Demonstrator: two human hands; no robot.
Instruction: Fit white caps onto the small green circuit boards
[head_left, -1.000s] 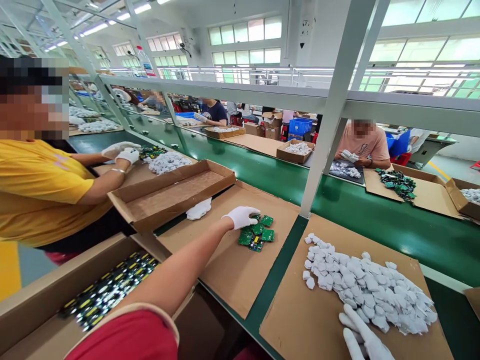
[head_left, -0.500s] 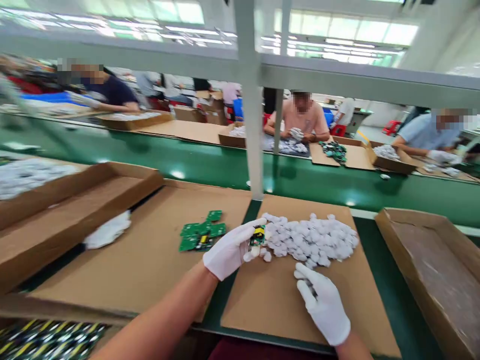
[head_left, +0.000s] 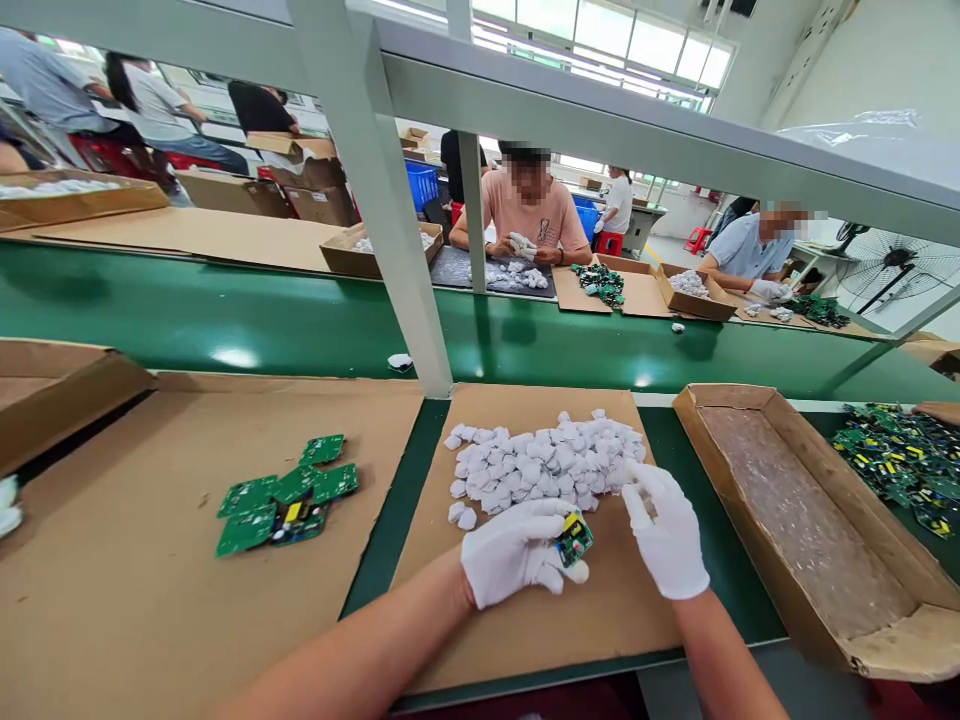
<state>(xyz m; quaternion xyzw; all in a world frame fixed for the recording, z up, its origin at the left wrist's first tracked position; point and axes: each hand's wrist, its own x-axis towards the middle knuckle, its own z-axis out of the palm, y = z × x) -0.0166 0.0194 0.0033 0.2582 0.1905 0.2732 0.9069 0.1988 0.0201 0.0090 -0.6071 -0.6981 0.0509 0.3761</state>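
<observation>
A small green circuit board with a yellow part on it is held in the fingers of my white-gloved left hand, just in front of the pile. My right hand, also gloved in white, is at the right edge of a heap of small white pieces. Its thumb and fingers curl toward each other in a pinch; white glove against white pieces hides what lies between the tips. The heap rests on a cardboard sheet. Several green circuit boards lie on another cardboard sheet to the left.
A long cardboard tray stands on the right, with many circuit boards beyond it. Another cardboard box is at the left. A grey post rises behind the sheets. Across the green bench, co-workers sit working.
The view has swung to the right. My left hand, still holding the circuit board, has come to the front of the heap. My right hand has moved forward to the heap's right edge.
</observation>
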